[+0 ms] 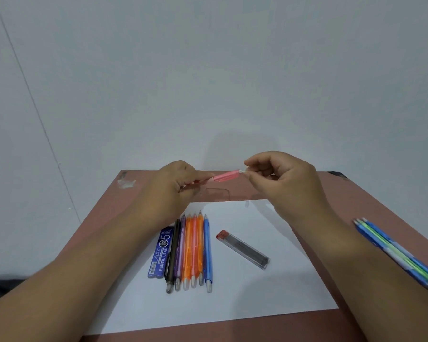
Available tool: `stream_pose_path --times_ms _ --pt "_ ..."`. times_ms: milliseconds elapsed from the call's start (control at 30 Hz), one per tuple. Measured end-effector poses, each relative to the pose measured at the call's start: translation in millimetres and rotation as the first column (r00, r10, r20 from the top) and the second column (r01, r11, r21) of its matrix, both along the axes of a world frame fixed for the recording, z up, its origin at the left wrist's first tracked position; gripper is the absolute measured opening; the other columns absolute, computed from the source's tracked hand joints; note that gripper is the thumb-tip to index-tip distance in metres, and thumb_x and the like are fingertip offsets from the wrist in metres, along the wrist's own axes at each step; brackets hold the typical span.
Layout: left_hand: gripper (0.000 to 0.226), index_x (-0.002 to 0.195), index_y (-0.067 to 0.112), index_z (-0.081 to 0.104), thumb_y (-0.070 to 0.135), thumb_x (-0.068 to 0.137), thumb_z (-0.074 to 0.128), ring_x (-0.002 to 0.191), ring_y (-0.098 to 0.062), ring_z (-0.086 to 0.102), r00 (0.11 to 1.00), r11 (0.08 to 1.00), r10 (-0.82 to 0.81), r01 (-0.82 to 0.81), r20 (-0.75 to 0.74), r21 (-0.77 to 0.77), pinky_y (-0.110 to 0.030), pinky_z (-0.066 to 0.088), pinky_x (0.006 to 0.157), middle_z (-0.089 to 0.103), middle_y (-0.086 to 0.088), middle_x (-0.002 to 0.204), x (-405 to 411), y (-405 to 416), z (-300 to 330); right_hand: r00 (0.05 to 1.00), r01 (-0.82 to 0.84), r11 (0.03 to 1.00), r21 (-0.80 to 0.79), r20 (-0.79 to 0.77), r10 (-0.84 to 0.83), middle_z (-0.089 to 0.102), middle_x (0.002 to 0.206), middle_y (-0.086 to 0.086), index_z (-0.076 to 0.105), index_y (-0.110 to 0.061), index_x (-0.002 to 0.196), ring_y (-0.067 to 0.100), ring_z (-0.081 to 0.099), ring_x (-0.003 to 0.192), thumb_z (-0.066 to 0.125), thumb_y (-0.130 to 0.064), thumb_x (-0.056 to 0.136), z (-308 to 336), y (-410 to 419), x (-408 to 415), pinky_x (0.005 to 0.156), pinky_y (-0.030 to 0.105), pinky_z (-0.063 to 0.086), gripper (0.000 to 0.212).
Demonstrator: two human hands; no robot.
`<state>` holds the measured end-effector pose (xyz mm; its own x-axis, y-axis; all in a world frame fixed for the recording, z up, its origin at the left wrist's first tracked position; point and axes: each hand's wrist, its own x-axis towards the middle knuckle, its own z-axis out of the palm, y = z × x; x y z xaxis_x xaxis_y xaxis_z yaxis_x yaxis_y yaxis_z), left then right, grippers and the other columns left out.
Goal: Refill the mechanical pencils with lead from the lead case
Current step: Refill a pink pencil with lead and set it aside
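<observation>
My left hand (176, 186) grips a pink mechanical pencil (224, 176) by its lower barrel, holding it above the far part of the table. My right hand (279, 174) pinches the white cap at the pencil's upper end. On the white paper sheet (269, 287) lies a clear lead case with a red cap (242, 249). A row of several mechanical pencils (192, 250), black, purple, orange and blue, lies side by side left of it. A blue lead pack (161, 253) labelled "pencil lead" sits at the left end of the row.
The brown table (124, 218) stands against a pale wall (208, 70). Another bunch of blue and green pencils (395, 250) lies at the table's right edge, close to my right forearm. A scuffed patch (126, 182) marks the far left corner.
</observation>
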<state>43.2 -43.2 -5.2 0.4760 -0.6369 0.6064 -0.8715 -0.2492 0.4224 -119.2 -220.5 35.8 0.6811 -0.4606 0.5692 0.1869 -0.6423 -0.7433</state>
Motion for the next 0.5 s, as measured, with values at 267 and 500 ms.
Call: stream_pose_path --times_ms 267,500 --pt "0.034 0.121 0.03 0.072 0.011 0.094 0.066 0.087 0.006 0.05 0.994 1.0 -0.006 0.006 0.108 -0.008 -0.005 0.033 0.07 0.05 0.023 0.087 1.5 0.7 0.1 1.0 -0.009 1.0 -0.024 -0.03 0.009 0.072 0.086 -0.02 0.076 -0.031 0.097 -0.002 0.066 0.079 0.079 -0.009 0.086 -1.6 -2.3 1.2 0.074 0.008 0.05 0.024" --pt "0.037 0.118 0.021 0.075 0.0 0.087 0.072 0.082 -0.009 0.051 0.966 0.999 -0.025 0.019 0.259 0.027 -0.013 0.032 0.07 0.054 0.012 0.09 9.2 3.5 1.1 0.989 -0.03 0.997 -0.069 -0.149 0.019 0.072 0.083 -0.019 0.076 -0.03 0.105 -0.001 0.066 0.078 0.073 -0.008 0.089 -2.1 -6.3 0.8 0.073 0.006 0.048 0.028"
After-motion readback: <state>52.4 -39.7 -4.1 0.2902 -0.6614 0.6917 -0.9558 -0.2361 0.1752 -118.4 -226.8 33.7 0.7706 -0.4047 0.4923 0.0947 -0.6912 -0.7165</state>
